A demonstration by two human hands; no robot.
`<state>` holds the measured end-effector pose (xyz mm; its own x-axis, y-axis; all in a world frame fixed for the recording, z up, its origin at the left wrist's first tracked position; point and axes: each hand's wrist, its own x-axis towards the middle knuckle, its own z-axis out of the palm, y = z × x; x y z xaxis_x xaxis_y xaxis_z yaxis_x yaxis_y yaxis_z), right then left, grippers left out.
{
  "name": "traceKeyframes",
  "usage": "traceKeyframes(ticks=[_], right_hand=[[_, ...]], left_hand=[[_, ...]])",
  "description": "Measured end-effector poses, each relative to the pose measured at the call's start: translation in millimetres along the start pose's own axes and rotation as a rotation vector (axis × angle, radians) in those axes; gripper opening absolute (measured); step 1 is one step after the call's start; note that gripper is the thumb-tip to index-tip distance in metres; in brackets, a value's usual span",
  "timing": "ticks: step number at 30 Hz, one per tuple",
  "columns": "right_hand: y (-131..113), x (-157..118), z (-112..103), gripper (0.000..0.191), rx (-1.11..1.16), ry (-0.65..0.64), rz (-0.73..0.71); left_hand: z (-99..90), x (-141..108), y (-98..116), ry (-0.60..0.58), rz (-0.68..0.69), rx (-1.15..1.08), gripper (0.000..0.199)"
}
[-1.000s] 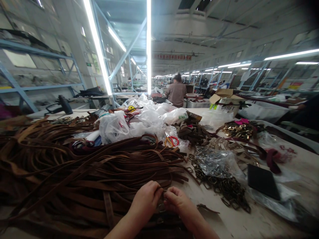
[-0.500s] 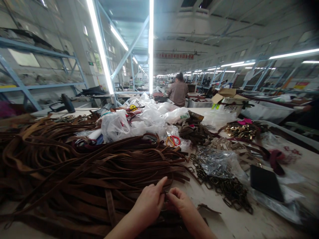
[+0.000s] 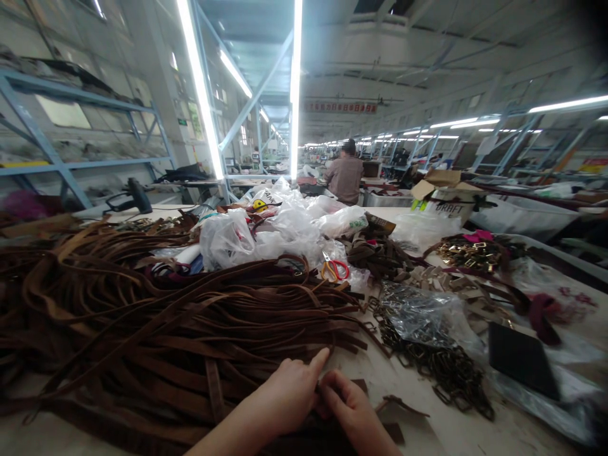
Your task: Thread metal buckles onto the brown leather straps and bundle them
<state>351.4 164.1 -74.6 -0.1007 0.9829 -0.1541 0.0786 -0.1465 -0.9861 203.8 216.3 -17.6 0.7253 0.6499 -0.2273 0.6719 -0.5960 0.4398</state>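
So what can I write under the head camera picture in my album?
Two hands work close together beside a big heap of brown straps.

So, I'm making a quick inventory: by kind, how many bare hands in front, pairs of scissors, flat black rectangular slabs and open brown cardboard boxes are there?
Bare left hand and bare right hand: 2
Red-and-orange-handled scissors: 1
Flat black rectangular slab: 1
Open brown cardboard box: 1
Total: 5
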Motion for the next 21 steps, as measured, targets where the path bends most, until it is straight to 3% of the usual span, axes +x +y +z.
traceKeyframes(ticks=[8,11,14,16,21], right_hand=[[8.7,2.1,-4.1,0.029,0.229,-0.081,0.106],[13.1,4.6,-5.9,0.026,0.207,-0.028,0.067],[17.9,6.4,-5.7,0.026,0.179,0.138,-0.008],[20.5,6.3,-4.6,0.029,0.228,0.207,0.02],[20.3,2.6,-3.0,0.035,0.341,0.269,0.121]], left_hand=[[-3.0,-5.6,3.2,-0.034,0.01,-0.18,0.076],[-0.8,-3.2,5.1,0.001,-0.019,-0.214,0.075],[10.2,-0.6,7.2,0.144,-0.021,-0.137,0.046],[19.3,0.2,8.2,0.227,0.009,-0.048,0.025],[30.2,-2.2,7.0,0.351,0.049,0.055,0.014]])
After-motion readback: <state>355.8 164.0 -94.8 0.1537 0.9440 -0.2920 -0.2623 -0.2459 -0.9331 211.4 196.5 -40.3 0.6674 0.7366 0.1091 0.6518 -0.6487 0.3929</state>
